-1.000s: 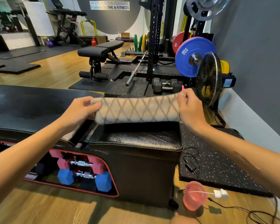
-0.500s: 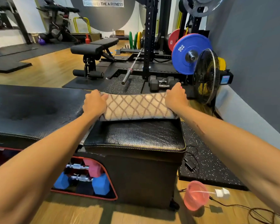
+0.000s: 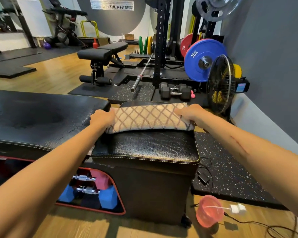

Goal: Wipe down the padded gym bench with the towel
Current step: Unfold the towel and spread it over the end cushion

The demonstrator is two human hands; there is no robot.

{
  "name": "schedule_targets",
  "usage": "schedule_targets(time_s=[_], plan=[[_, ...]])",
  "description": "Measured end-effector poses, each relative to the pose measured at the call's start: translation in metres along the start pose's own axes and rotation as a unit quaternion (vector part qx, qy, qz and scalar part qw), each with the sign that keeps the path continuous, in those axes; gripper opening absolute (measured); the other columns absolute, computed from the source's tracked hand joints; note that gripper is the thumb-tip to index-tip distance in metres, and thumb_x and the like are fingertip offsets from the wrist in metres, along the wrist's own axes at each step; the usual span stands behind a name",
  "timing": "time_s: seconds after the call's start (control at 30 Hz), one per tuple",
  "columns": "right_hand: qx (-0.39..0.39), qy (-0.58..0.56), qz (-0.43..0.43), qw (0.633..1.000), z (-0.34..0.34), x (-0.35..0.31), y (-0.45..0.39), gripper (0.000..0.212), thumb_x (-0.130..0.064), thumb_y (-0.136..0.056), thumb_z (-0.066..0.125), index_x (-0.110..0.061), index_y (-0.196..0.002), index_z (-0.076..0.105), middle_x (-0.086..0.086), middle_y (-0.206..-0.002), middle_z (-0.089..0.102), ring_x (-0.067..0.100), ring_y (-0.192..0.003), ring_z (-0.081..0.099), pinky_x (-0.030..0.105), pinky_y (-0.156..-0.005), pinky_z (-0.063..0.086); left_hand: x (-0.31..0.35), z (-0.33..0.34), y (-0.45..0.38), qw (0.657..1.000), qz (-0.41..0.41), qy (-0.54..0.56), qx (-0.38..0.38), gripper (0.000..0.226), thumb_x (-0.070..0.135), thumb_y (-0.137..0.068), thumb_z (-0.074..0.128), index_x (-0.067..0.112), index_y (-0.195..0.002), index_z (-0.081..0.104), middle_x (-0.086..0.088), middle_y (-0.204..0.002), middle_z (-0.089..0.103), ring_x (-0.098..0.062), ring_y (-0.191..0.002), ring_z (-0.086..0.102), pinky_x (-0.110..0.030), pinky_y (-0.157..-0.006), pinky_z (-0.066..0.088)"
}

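Pressing the folded towel, lifted clear a second ago, onto the far edge of the bench pad mid-frame, left hand and right hand clamp its ends, starting the wipe.

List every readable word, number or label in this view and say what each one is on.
"Powered by THE A FITNESS": wall banner; the larger line above it is cut off.
"20 KG": blue weight plate.
"25": red weight plate; small print beside it is unreadable.
Fan's blue screen: too blurred to read.
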State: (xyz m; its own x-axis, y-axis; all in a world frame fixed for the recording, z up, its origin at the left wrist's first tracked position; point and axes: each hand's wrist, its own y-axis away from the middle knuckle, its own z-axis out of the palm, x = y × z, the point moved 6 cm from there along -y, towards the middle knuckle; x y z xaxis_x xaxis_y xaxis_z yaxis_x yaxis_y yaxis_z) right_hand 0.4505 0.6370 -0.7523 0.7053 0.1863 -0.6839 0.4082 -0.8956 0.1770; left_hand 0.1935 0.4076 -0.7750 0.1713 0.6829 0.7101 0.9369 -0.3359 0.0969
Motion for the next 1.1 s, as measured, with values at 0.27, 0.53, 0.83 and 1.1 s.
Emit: schedule_targets(time_s=[0.27,0.53,0.83,1.1], plan=[[-0.005,0.013,-0.026,1.000,-0.017,-0.024,0.008,0.030,-0.028,-0.089,0.070,-0.006,-0.088,0.049,0.008,-0.079,0.050,0.018,-0.060,0.048,0.028,-0.050,0.041,0.089,0.037,0.081,0.881,0.394,-0.256,0.047,0.041,0.034,-0.099,0.027,0.021,-0.136,0.039,-0.004,-0.147,0.032,-0.029,-0.132,0.031,-0.059,-0.105,0.026],[0.072,0.144,-0.138,0.977,-0.048,-0.074,0.028,0.025,-0.029,-0.091,0.061,-0.011,-0.081,0.046,0.012,-0.096,0.059,0.026,-0.077,0.061,0.033,-0.065,0.054,0.082,0.093,0.100,0.887,0.338,-0.307,-0.073,0.055,0.032,-0.100,0.013,0.023,-0.154,0.007,-0.004,-0.162,0.007,-0.035,-0.147,0.005,-0.063,-0.113,0.009],[-0.110,0.068,-0.261,0.957,0.032,-0.169,0.077,0.024,-0.035,-0.086,0.063,-0.011,-0.083,0.060,0.006,-0.074,0.058,0.021,-0.064,0.057,0.030,-0.056,0.047,0.035,-0.011,0.050,0.992,0.093,0.045,0.074,0.045,0.026,-0.099,0.030,-0.001,-0.126,0.054,-0.022,-0.132,0.053,-0.039,-0.122,0.049,-0.043,-0.099,0.036],[-0.158,0.089,-0.365,0.913,0.101,-0.136,0.098,0.041,-0.039,-0.102,0.038,-0.016,-0.121,0.067,0.006,-0.129,0.063,0.025,-0.119,0.056,0.038,-0.096,0.040,0.013,0.000,0.044,0.962,-0.001,0.249,-0.113,0.081,0.064,-0.089,0.043,0.000,-0.137,0.048,-0.025,-0.141,0.048,-0.040,-0.128,0.049,-0.036,-0.082,0.050]])
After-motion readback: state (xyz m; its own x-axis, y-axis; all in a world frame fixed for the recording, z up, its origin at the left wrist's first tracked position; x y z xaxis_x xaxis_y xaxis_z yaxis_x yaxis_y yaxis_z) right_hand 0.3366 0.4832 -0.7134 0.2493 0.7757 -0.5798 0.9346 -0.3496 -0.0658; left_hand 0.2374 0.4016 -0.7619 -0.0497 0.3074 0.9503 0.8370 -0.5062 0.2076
